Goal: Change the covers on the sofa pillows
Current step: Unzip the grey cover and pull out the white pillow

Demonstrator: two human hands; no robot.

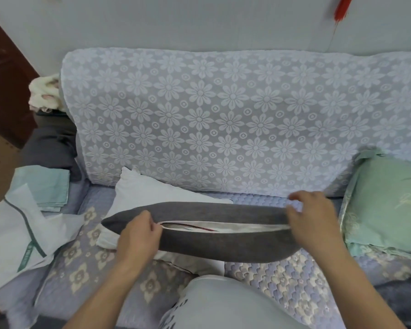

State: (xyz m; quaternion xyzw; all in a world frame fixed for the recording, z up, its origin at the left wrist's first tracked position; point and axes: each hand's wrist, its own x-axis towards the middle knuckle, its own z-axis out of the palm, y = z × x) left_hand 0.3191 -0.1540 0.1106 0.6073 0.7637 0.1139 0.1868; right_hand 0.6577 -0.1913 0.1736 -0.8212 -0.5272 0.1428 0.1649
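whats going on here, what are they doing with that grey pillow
A person is working on a grey pillow on the sofa seat. The left hand pinches the cover at one end of its open slit, and the right hand grips the other end. A pale inner pillow shows through the gap. A bare white pillow lies behind, a green covered pillow sits to the right, and folded green covers wait on the left.

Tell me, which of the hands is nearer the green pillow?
The right hand. It grips the grey cover's end just beside the green pillow. The left hand pinches the cover's opening toward its far end.
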